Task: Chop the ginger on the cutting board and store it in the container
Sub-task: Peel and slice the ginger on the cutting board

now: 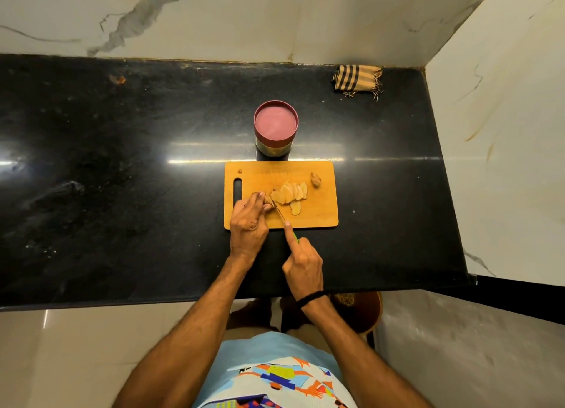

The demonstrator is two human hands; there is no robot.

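A wooden cutting board (318,215) lies on the black counter. Several pale ginger slices (290,193) fan across its middle, and a small unpeeled end piece (315,180) sits to their right. My left hand (249,221) pinches the remaining ginger chunk (269,200) against the board. My right hand (302,262) grips a knife (279,213) with a green handle, its index finger stretched along the spine. The blade's tip is right beside the chunk. A container (275,129) with a pink lid stands shut just behind the board.
A folded striped cloth (357,78) lies at the back right near the wall. Marble walls close the back and right side. The counter's front edge runs just below my wrists. A tiny ginger bit (240,171) sits by the board's handle slot.
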